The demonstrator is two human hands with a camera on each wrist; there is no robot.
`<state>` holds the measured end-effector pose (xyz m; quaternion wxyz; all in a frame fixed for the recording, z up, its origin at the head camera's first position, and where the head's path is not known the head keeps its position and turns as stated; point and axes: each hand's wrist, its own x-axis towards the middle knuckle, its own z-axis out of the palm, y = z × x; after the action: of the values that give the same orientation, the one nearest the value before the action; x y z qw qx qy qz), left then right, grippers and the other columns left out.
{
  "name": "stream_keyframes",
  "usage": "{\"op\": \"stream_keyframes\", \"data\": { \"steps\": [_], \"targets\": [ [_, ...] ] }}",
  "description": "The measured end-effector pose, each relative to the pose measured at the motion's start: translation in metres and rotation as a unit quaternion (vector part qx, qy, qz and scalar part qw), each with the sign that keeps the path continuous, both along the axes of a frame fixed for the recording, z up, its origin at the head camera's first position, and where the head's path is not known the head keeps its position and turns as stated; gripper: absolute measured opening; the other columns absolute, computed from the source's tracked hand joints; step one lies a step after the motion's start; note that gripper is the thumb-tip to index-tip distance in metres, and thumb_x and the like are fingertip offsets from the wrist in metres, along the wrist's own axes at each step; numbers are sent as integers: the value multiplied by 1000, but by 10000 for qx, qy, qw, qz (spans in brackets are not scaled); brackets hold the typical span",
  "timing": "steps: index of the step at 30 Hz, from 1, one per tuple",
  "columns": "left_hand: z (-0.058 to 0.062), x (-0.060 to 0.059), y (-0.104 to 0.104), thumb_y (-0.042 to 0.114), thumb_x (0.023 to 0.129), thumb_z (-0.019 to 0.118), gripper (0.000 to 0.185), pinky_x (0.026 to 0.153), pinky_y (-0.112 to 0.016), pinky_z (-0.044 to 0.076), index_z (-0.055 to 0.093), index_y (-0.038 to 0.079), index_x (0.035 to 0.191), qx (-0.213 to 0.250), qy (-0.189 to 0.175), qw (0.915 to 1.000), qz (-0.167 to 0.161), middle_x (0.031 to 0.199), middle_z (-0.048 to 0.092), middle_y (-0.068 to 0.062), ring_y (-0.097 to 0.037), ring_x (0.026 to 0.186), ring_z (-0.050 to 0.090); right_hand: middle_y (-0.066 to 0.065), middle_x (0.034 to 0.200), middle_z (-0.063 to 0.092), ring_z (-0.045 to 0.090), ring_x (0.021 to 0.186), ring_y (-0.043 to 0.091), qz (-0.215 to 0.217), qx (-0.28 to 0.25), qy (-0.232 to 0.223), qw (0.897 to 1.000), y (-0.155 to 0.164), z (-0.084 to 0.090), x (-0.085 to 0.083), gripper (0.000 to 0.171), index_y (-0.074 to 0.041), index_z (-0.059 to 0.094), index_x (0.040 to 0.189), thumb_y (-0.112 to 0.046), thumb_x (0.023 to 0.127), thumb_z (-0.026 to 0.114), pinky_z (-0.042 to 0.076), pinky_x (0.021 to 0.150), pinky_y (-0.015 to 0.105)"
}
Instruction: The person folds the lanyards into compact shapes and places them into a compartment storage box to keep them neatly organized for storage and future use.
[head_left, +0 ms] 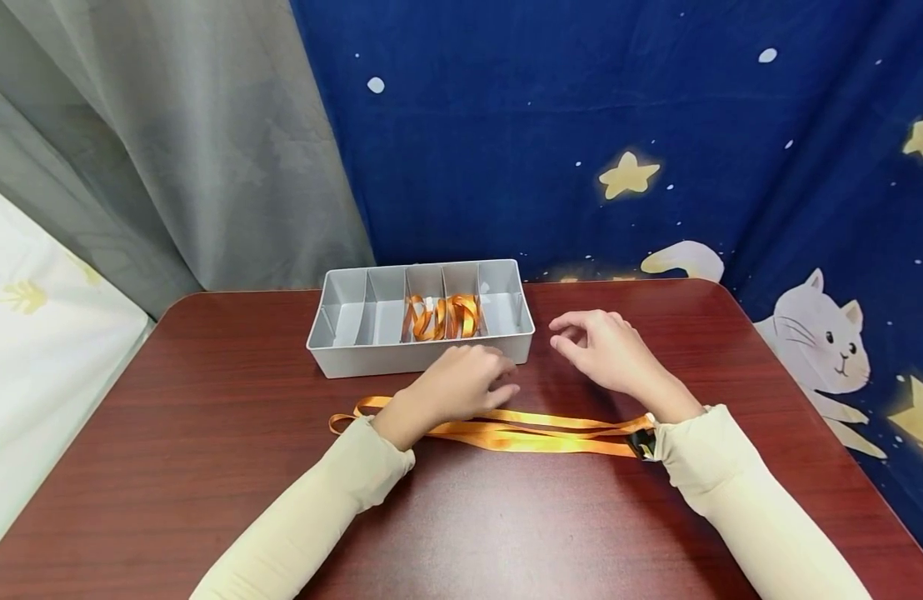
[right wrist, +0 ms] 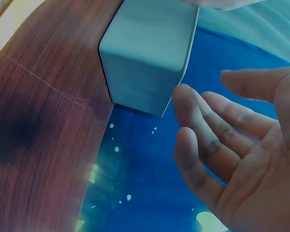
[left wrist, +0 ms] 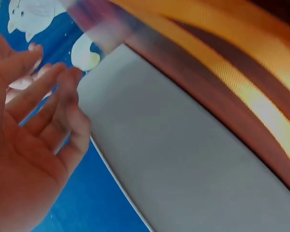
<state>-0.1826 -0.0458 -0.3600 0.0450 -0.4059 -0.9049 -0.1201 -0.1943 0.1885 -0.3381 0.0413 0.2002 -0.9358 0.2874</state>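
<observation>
So one orange satin ribbon (head_left: pixel 442 317) is already bundled in the grey plastic divider tray (head_left: pixel 420 354); we've got a long orange ribbon (head_left: pixel 536 432) left flat on the dark red table (head_left: pixel 207 400). Our left hand (head_left: pixel 461 385) hovers over it, fingers loose; our right hand (head_left: pixel 604 348) is relaxed, holding nothing.

Dark red wooden table (head_left: pixel 207 467), grey curtain (head_left: pixel 169 142) upper left, blue star-and-cat backdrop (head_left: pixel 656 125) upper right, white cloth (head_left: pixel 34 350) far left.

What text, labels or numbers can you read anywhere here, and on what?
None: no readable text in any view.
Long orange satin ribbon: plain.
Grey plastic divided tray: no label visible.
Blue curtain with stars and a white cat: pictures only, no words.
</observation>
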Motion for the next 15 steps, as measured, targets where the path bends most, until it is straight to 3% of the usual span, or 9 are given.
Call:
{"op": "stream_keyframes", "data": {
  "steps": [6,11,15],
  "targets": [
    [-10,3,5,42,90,73,21,60,-29,47,73,21,88,-340,-700,9967,-248,77,64,7,-6,66,55,-8,81,70,62,72,9,330,467,-251,9980,-3,0,8,23,-12,74,111,-23,91,69,50,67,37],
    [-14,4,7,40,87,76,22,61,-30,47,73,19,90,-694,-978,9924,-286,80,65,8,-8,66,54,-9,78,67,58,68,8,521,700,-366,9955,-4,-3,11,22,-11,74,110,-22,91,69,47,63,32],
    [-15,5,7,36,88,76,24,68,-32,52,75,16,101,-971,-1048,9896,-170,91,67,5,-10,75,59,-9,79,67,58,68,7,671,790,-463,9935,-4,-7,13,23,-9,74,111,-22,91,69,47,62,31]
  ]
}}
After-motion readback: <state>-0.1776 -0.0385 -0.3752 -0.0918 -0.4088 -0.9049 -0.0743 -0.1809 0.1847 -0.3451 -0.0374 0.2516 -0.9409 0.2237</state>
